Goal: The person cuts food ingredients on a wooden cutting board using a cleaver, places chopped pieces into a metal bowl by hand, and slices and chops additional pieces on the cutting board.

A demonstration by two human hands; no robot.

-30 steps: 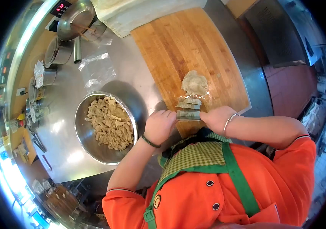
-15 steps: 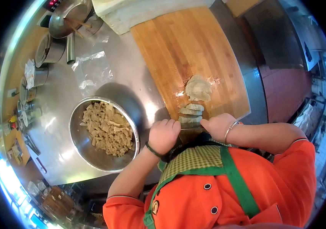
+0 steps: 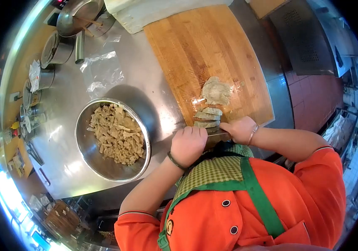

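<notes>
My left hand (image 3: pixel 188 144), with a dark green bangle at the wrist, is closed in a fist around what looks like a knife handle, which is hidden. A thin knife blade (image 3: pixel 216 134) shows between my two hands. My right hand (image 3: pixel 241 129), with a silver bracelet, is closed at the blade's other side. Its leading digit reaches the nearest slice; what its other fingers hold is hidden. Several thick pale slices of cooked meat (image 3: pixel 208 113) lie in a row just beyond the blade. A flat whole piece of the same meat (image 3: pixel 216 91) lies farther up the wooden cutting board (image 3: pixel 204 46).
On the steel table (image 3: pixel 145 58), left of the board, stands a large metal bowl (image 3: pixel 113 170) of chopped meat. Behind it lies a clear plastic bag (image 3: pixel 103 71). Pots (image 3: pixel 57 50) and a long-handled pan (image 3: pixel 79 48) line the far left. A white box (image 3: pixel 162 9) borders the board's far end.
My left hand has shifted slightly right, toward my right hand. The blade sits a little higher in view, and the slices appear slightly nearer the left. The camera view has moved slightly.
</notes>
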